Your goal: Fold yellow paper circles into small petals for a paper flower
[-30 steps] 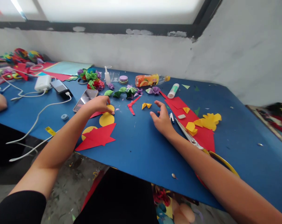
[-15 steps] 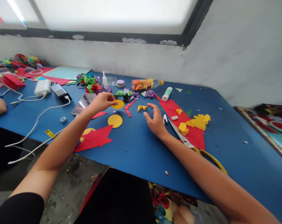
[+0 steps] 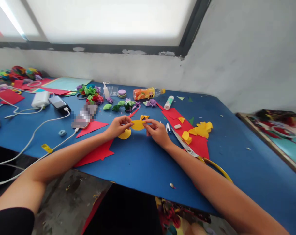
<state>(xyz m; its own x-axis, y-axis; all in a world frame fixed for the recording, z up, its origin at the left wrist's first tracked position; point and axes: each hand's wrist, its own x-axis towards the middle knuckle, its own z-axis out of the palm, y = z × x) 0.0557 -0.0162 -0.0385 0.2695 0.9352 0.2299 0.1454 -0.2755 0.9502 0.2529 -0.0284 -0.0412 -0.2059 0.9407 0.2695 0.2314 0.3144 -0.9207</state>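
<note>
Left hand [image 3: 119, 127] and right hand [image 3: 158, 133] are pinched on opposite edges of a yellow paper disc [image 3: 138, 125], which is held between them over the table [image 3: 143, 168]. Probably light and easily creased, it is best gripped softly by its rim.

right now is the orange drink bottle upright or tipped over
Tipped over: the bottle lies on its side on the blue table, its cap pointing right.

The blue tabletop [image 3: 138, 163] bore a yellow paper disc [image 3: 125, 134], a red paper sheet [image 3: 201, 145] and, partly across it, yellow-handled scissors [image 3: 190, 150]. Along the far side, a white squeeze bottle [image 3: 106, 91] stood upright, while an orange-labelled drink bottle [image 3: 145, 94] lay flat. White cables [image 3: 76, 130] trailed over the left end.
</note>
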